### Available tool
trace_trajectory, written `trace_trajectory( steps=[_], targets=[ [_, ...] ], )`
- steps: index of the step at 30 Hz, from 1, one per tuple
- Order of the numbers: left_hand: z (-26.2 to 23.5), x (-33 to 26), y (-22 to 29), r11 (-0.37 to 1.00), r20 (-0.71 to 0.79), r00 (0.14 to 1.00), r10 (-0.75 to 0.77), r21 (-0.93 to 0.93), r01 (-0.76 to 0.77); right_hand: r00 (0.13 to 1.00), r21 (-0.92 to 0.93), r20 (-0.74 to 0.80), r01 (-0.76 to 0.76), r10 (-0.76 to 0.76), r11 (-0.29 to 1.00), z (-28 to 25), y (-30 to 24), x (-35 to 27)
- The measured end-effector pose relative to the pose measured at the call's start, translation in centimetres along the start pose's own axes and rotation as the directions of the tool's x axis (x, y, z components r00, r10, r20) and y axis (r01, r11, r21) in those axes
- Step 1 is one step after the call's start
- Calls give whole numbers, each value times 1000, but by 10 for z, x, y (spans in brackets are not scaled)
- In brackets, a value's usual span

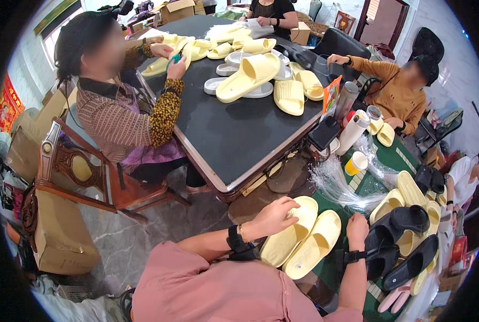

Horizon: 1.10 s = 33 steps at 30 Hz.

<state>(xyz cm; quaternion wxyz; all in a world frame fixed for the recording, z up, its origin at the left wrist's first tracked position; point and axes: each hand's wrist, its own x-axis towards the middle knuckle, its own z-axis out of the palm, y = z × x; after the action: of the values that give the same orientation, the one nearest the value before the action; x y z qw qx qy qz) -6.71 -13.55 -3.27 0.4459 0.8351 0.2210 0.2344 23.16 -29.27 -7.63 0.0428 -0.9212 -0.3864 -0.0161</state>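
Note:
A pair of pale yellow slide slippers lies side by side before me, a left slipper [282,244] and a right slipper [316,241]. My left hand [271,217] reaches across the upper part of the left slipper, fingers stretched out and apart. To the right of the pair, my right hand [357,229] is closed at the near edge of a bundle of clear plastic strands [339,185]. What its fingertips hold, if anything, is too small to make out. Black slippers [411,263] and more yellow slippers [409,189] are heaped to the right of that hand.
A green-topped table [331,268] bears a yellow-and-white cup [356,162] and a white flask [353,132]. Beyond stands a black table [218,139] with piled yellow slippers [250,75]. At left, a co-worker [110,107] holds green-handled scissors [174,60]; others sit around. A wooden chair [84,172] stands left.

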Motion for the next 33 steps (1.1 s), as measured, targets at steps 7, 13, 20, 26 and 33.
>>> trace_trajectory(
  steps=[7, 13, 20, 26, 33],
  targets=[
    [4, -1, 0, 998, -21, 998, 58, 12, -58, 996, 25, -92, 9, -7, 1000, -2, -2, -2],
    [8, -8, 0, 999, -12, 999, 52, 16, -52, 993, 57, -113, 33, -27, 998, -6, 2, -9],
    [5, -2, 0, 987, -34, 989, 144, 77, -141, 986, 171, -161, -4, 32, 985, -21, -3, -10],
    [-2, 0, 11, 999, 14, 1000, 23, 39, -24, 944, 366, -330, 113, 16, 924, -39, -11, -10],
    [5, 4, 21, 999, 88, 996, 30, 19, -32, 943, 609, -306, 87, 132, 789, -81, -13, -30]
  ],
)
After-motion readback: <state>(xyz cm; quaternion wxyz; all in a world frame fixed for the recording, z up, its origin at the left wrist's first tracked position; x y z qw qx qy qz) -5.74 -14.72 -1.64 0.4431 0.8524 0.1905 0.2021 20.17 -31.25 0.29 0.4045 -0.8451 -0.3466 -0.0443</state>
